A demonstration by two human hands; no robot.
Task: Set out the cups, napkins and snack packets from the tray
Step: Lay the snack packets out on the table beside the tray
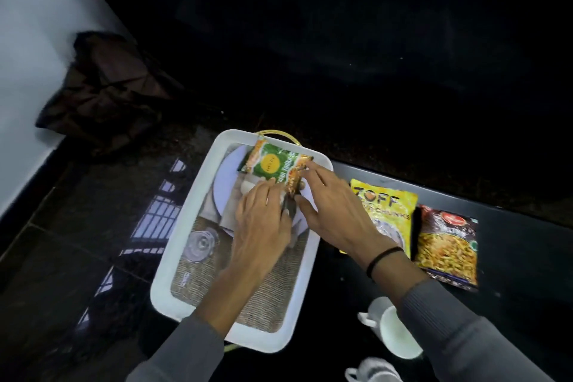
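A white tray (186,226) with a woven liner sits on the dark table. At its far end a green and orange snack packet (273,161) lies over a white plate (229,177) and folded napkins (231,214). My left hand (263,226) rests on the near edge of the packet. My right hand (328,205) pinches the packet's right end between thumb and fingers. A clear glass (201,245) stands in the tray at the left. To the right on the table lie a yellow packet (387,211) and a dark packet (446,245). Two white cups (397,332) (375,370) stand near the front.
A dark cloth bundle (105,90) lies at the back left beside a pale wall (31,71). The glossy table reflects a window at the left of the tray. The far part of the scene is too dark to make out.
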